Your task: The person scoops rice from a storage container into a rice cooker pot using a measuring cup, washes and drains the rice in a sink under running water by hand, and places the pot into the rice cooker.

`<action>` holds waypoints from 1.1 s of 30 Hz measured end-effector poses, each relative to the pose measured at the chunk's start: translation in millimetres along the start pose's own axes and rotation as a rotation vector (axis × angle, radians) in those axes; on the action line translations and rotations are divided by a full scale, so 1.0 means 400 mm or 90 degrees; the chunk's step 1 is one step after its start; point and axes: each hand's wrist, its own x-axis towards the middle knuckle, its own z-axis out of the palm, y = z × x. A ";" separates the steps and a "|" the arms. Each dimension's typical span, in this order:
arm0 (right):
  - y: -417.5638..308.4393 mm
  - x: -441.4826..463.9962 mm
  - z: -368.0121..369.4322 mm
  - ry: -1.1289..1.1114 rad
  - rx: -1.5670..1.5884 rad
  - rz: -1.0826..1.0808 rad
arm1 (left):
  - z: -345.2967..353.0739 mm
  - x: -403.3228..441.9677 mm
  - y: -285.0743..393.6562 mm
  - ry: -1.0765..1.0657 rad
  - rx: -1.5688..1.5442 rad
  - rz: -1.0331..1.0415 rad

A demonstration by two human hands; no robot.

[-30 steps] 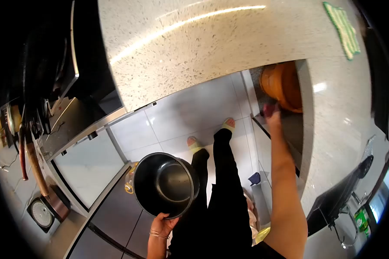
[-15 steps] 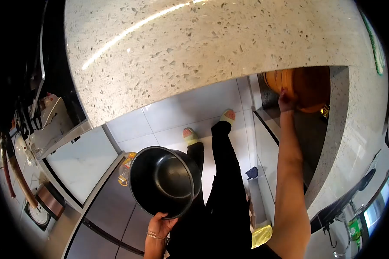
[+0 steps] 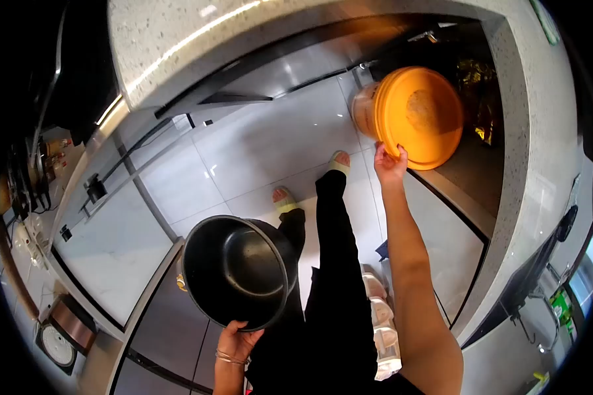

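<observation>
My left hand point(image 3: 239, 342) grips the near rim of a deep, dark metal pot point(image 3: 234, 270), thumb over the edge. The pot is tilted so that its bare inside faces up toward me. My right hand point(image 3: 391, 164) reaches forward, its fingers closed on the near edge of an orange lid point(image 3: 431, 125). That lid sits on a clear plastic bucket point(image 3: 364, 108), which leans partly out of the open cabinet under the counter. The bucket's contents are hard to make out.
A pale speckled counter point(image 3: 517, 217) curves over the open cabinet. Shiny gold packaging point(image 3: 481, 135) lies behind the bucket. Stacked egg-tray-like plastic point(image 3: 382, 322) stands by my right leg. My feet in light slippers point(image 3: 283, 199) are on the tiled floor point(image 3: 257, 151).
My right hand has drawn the orange-lidded bucket out of the cabinet's shade toward the floor side. The pot has shifted slightly left, and a cabinet door now shows open beneath the counter.
</observation>
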 end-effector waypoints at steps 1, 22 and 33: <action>-0.003 0.000 -0.005 -0.014 -0.008 -0.015 | -0.013 0.011 0.003 0.000 0.002 0.002; 0.016 -0.029 -0.013 -0.032 -0.036 0.048 | 0.036 0.008 0.016 -0.012 0.013 0.027; 0.214 -0.013 -0.100 0.063 0.036 0.067 | 0.074 0.024 0.034 -0.014 0.039 0.002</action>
